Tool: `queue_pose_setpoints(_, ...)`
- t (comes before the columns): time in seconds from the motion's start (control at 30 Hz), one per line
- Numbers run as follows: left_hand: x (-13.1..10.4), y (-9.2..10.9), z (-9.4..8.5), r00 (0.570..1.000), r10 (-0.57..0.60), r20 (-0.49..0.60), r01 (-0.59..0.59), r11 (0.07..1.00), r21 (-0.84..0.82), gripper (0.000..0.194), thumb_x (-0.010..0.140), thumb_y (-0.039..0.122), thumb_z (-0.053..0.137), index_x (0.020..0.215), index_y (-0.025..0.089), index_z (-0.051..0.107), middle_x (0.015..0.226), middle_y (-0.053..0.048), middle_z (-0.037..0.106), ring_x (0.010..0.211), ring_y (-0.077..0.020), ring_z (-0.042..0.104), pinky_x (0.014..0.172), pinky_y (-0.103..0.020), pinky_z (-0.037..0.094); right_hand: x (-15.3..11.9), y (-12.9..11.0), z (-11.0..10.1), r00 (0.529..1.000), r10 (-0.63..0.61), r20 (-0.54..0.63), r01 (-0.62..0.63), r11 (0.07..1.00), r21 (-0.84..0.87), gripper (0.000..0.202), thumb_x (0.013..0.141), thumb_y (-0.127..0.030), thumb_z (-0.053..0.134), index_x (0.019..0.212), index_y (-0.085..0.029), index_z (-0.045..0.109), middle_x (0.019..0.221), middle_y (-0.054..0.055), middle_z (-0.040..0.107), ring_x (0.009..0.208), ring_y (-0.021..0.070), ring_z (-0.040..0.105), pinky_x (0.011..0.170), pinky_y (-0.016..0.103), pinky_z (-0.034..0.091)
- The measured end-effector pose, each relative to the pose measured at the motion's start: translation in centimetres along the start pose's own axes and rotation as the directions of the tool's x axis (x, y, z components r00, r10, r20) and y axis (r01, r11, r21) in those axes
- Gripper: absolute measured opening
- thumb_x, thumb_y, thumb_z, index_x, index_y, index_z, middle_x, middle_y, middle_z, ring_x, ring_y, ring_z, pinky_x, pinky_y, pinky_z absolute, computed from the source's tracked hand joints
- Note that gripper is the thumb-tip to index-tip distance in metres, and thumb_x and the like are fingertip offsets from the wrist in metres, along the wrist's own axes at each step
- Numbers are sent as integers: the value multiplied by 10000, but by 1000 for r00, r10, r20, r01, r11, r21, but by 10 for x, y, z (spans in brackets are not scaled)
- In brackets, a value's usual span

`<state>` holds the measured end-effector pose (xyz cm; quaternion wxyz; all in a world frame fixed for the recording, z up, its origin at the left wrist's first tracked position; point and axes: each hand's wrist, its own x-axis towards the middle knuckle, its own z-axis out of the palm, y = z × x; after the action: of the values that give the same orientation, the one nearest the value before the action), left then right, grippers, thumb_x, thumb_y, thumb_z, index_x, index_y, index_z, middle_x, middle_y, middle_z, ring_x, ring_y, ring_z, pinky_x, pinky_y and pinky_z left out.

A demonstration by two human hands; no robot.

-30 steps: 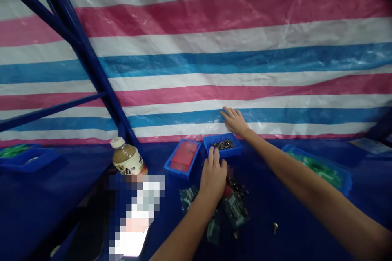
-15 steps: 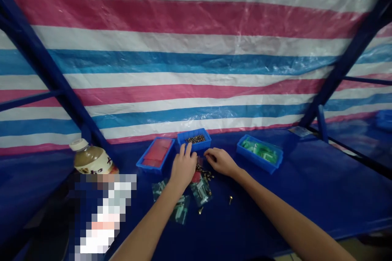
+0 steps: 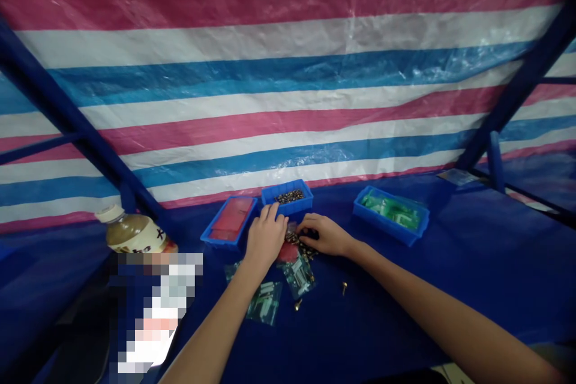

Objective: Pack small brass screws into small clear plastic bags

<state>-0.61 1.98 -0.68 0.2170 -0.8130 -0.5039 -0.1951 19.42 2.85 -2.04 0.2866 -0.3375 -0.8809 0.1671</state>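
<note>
My left hand (image 3: 266,235) is palm down just in front of a blue bin of small brass-coloured metal parts (image 3: 290,196). Its fingers reach forward, slightly apart, with the thumb side hidden. Across from it, my right hand (image 3: 327,235) has curled fingers at the edge of a pile of brass-coloured parts (image 3: 308,251); what its fingertips hold is too small to make out. Among the pile, between the hands, lies a red plastic piece (image 3: 288,253). Nearer me are clear bags with pale strips (image 3: 299,276), another such bag (image 3: 265,302) partly behind my left forearm.
A blue bin of red sheets (image 3: 231,219) is at left, a blue bin of green packets (image 3: 393,213) at right. Single brass pieces (image 3: 344,288) lie on the blue table. A bottle (image 3: 135,234) stands far left. Blue frame posts (image 3: 517,96) and a striped sheet (image 3: 288,90) rise behind.
The view has tilted down slightly. My right hand has moved in toward the pile, its fingers now over the parts. My left hand's fingers are closer together.
</note>
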Motion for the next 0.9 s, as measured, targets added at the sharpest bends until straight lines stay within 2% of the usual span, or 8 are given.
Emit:
queue_pose_setpoints(0.13,0,0,0,1000,4,-19,-5,1000,-12,299,959,285,382,957,151,650,1280,-121,580,1180,-272,508,818,-392,544,1,1,-1,1000,-4,18,3,1000,30,215,852,-206,592,1054,-237,657,923,34,612,863,161,565,784,278,448)
queue_pose_setpoints(0.33,1,2,2,1000,-15,-3,15,1000,-26,317,962,298,371,945,151,652,1296,-112,567,1197,-270,489,832,-388,544,2,3,0,1000,15,14,-16,998,65,115,868,-232,591,940,-213,678,866,28,614,802,145,552,734,262,429)
queue_pose_setpoints(0.5,2,1,-3,997,-27,-66,22,997,-70,286,945,302,421,919,148,661,1289,-131,554,1234,-300,430,915,-433,501,3,4,0,990,141,-22,-134,973,186,75,827,-210,603,862,-174,660,731,-5,571,621,108,493,586,234,386)
queue_pose_setpoints(0.57,3,0,-6,994,-23,-108,12,994,-107,250,937,283,444,951,156,658,1271,-128,555,1228,-299,418,962,-449,466,4,5,-1,976,214,-47,-195,946,258,104,830,-240,597,862,-165,662,704,-7,576,603,109,485,575,239,381)
queue_pose_setpoints(0.67,3,2,-11,991,-8,-136,-20,979,-204,224,936,251,453,1038,187,643,1127,-97,608,1130,-261,463,968,-427,450,5,6,-4,954,295,-55,-253,889,382,175,833,-316,599,872,-160,669,724,6,622,635,124,508,613,257,397)
queue_pose_setpoints(0.8,1,7,-14,994,39,-102,-70,944,-322,225,935,272,472,1095,203,614,1023,-60,636,1032,-228,493,931,-398,459,6,6,-5,943,332,-33,-247,763,598,251,826,-393,611,882,-154,665,810,22,650,701,129,542,676,268,414)
queue_pose_setpoints(0.9,1,10,-14,992,101,-76,-122,922,-369,226,927,281,493,1106,199,604,1029,-54,647,1032,-224,494,922,-391,464,6,3,-3,938,347,6,-256,680,687,287,807,-431,631,879,-154,654,741,-8,607,611,99,483,598,247,375)
